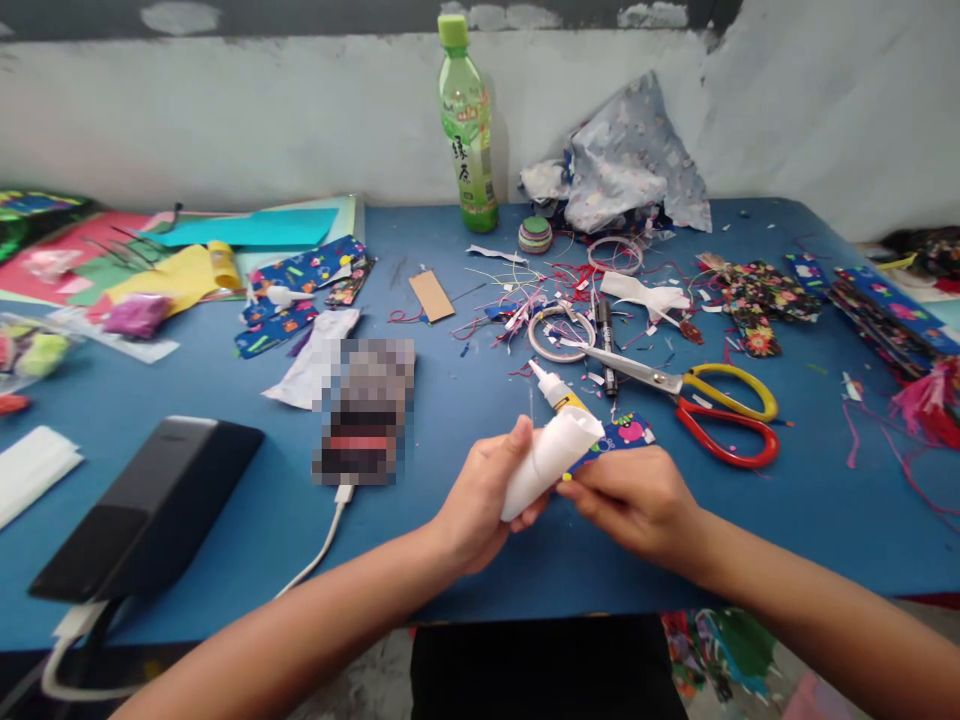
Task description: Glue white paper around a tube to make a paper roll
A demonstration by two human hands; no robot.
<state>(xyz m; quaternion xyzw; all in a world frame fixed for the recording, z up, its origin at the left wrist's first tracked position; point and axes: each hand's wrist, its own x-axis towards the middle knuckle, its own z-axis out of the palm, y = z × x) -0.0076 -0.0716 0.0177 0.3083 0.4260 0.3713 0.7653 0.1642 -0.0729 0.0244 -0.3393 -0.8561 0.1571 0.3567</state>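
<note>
My left hand is closed around a rolled white paper near the table's front edge. My right hand pinches the other side of the same piece, whose patterned blue face shows past the fingers. A small glue bottle with a white nozzle lies just behind my hands. Scissors with one yellow and one red handle lie to the right of it, blades pointing left.
On the blue table: a green tea bottle at the back, crumpled patterned cloth, tape rings, a black marker, thread scraps, coloured papers at left, a black power bank with a cable, and patterned strips at right.
</note>
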